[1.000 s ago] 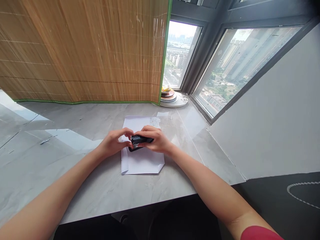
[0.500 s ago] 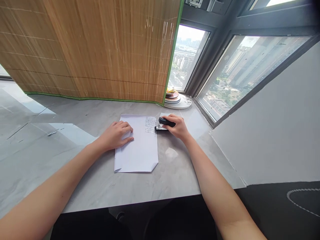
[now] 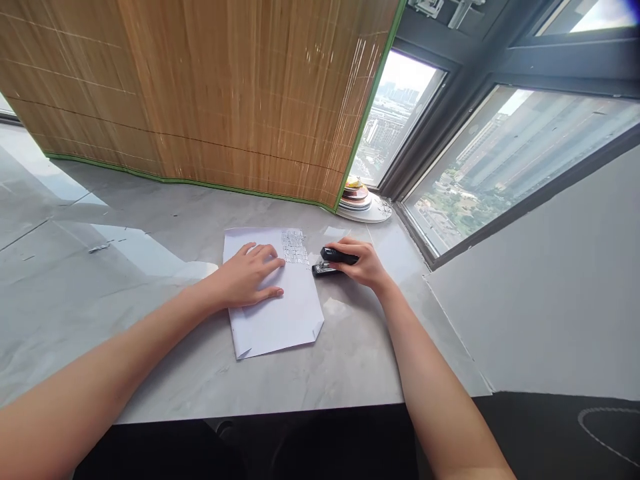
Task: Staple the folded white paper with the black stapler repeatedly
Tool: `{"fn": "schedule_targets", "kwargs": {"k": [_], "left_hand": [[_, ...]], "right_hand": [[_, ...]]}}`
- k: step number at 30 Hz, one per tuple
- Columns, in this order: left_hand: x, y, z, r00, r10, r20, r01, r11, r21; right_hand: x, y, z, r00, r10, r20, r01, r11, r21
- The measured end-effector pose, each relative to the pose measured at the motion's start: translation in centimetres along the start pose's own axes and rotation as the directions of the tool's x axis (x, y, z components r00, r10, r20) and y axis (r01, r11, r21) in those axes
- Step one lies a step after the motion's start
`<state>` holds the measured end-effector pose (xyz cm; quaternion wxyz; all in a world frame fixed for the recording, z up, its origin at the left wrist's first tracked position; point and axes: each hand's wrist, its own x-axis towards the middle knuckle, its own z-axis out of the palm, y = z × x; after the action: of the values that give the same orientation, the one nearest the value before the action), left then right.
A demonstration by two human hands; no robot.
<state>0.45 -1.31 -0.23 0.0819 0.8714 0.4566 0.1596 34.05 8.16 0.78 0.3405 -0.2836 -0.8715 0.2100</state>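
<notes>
A white sheet of paper point(image 3: 280, 327) lies on the grey marbled surface, two of its near corners folded. Many staples point(image 3: 295, 247) form a dense patch near its upper right edge. My left hand point(image 3: 253, 275) rests flat on the paper's left half, fingers spread. In my right hand point(image 3: 367, 263) is a black stapler point(image 3: 340, 255), gripped from its rear end. The stapler's jaws point left and its front tip is at the paper's right edge; whether it overlaps the sheet I cannot tell.
A bamboo blind point(image 3: 200, 93) with green edging hangs behind the paper. Stacked plates point(image 3: 367, 208) stand in the corner by the windows point(image 3: 465, 173). Small scraps or loose staples point(image 3: 99, 247) lie on the left. A white wall point(image 3: 545, 287) bounds the right side.
My left hand has slid further onto the paper with its fingers more spread. The sheet has turned slightly. The stapler is still in my right hand, and the view has tilted.
</notes>
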Motion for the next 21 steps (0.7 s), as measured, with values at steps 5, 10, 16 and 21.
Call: {"fn": "schedule_targets", "kwargs": {"k": [5, 10, 16, 21], "left_hand": [[-0.1, 1.1, 0.7, 0.992, 0.081, 0.094, -0.074, 0.995, -0.068], [-0.4, 1.8, 1.0, 0.995, 0.061, 0.085, -0.057, 0.998, -0.040], [-0.4, 3.5, 0.7, 0.988, 0.065, 0.144, -0.074, 0.995, 0.061], [-0.4, 3.6, 0.9, 0.978, 0.099, 0.183, -0.112, 0.992, 0.063]], "right_hand": [[0.3, -1.2, 1.3, 1.000, -0.003, 0.019, 0.003, 1.000, 0.014], [0.4, -1.8, 1.7, 0.999, -0.033, 0.006, 0.034, 0.999, -0.032], [0.6, -2.7, 2.2, 0.998, -0.057, 0.037, 0.058, 0.998, -0.029], [0.8, -3.7, 2.8, 0.999, -0.021, 0.038, 0.018, 0.998, 0.056]]}}
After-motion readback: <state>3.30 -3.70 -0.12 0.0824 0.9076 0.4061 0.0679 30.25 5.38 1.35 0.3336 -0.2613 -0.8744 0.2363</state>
